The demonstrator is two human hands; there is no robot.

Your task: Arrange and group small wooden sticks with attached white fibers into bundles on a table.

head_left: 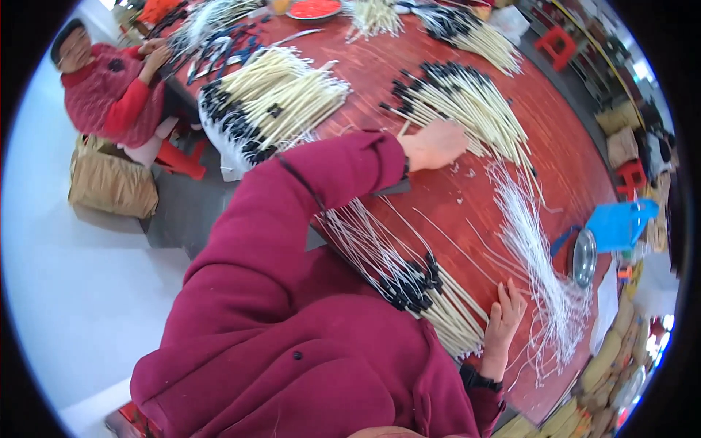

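My left hand point(438, 144) reaches across to the near edge of a fanned pile of pale sticks with black ends point(478, 102). Its fingers are bent and pressed together over the sticks; what lies under them is hidden. At the lower right my right hand point(506, 317) rests on the red table with fingers apart. Beside it lies a long bundle of thin white cords point(529, 248), a few loose strands running close to its fingertips. Between my body and that hand, another bundle of sticks point(454, 310) has black ends with white cords point(369, 237) trailing from them.
More sticks with black ends point(288, 91) are heaped at the upper left. A person in red point(113, 95) sits beyond, hands near dark strips. A blue container point(621, 225) and a metal bowl point(584, 258) stand at the right edge. A red stool point(555, 47) is behind.
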